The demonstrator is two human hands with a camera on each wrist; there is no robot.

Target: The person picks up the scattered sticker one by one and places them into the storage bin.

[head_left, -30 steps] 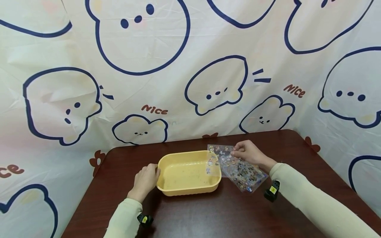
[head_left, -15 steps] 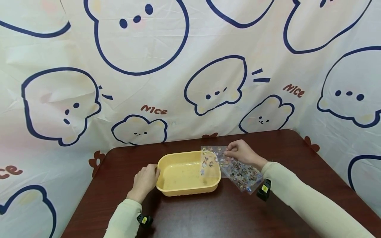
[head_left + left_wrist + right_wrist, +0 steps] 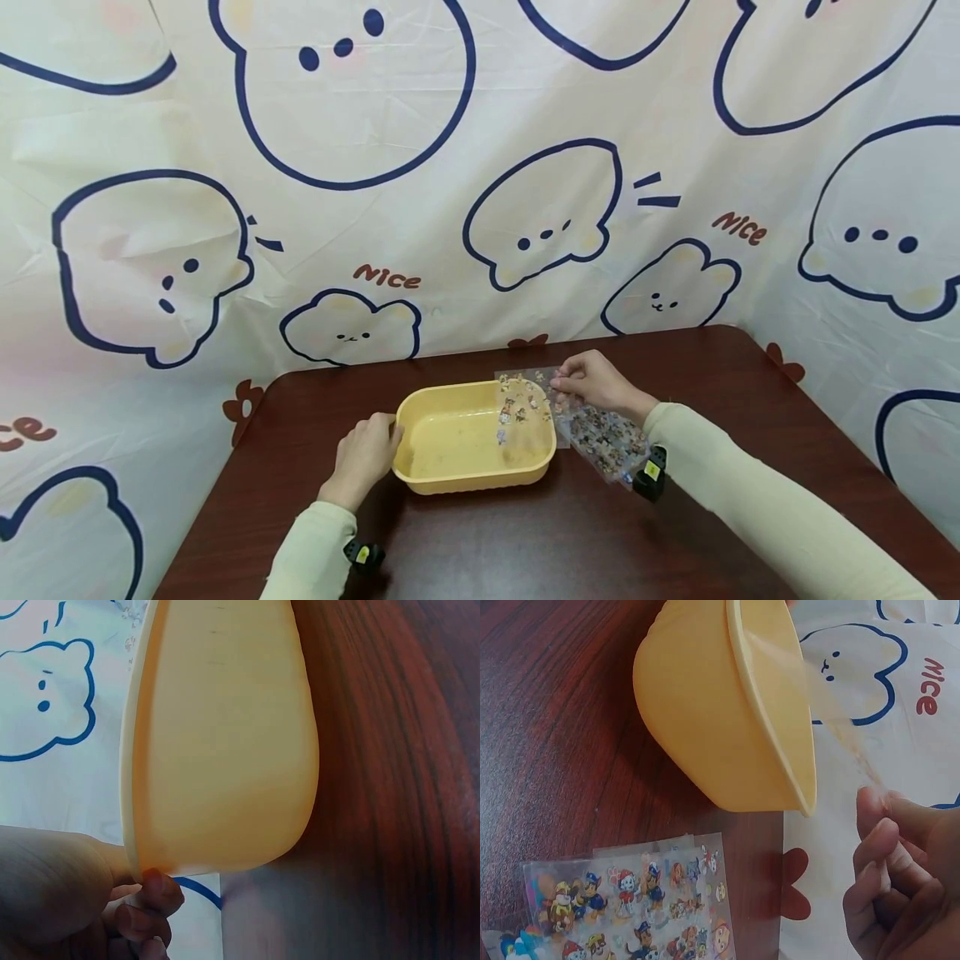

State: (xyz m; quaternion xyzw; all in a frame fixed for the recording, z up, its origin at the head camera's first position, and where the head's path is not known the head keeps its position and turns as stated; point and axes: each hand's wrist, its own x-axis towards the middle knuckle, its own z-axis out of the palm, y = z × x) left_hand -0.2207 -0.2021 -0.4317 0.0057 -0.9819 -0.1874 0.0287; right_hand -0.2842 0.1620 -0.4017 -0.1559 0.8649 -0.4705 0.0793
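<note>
A yellow plastic basin (image 3: 450, 446) stands on the table. Its left end is gripped by my left hand (image 3: 363, 458); the left wrist view shows the thumb and fingers (image 3: 161, 892) pinching the rim. My right hand (image 3: 600, 383) pinches a clear sticker sheet (image 3: 513, 412) by its edge, and the sheet overlaps the basin's right end. Seen edge-on in the right wrist view, the sheet slants over the rim. Below that hand, a pile of sticker sheets (image 3: 630, 900) with cartoon dogs lies on the table, right of the basin.
The dark wood-grain table (image 3: 510, 542) runs up to a white cloth (image 3: 450, 225) printed with cartoon bears, which hangs behind and at both sides. A black strap device (image 3: 651, 473) sits on the right wrist, another device (image 3: 365, 554) on the left.
My right hand has moved left, carrying the sticker sheet further over the basin. The left hand keeps its grip, and the basin stays in place.
</note>
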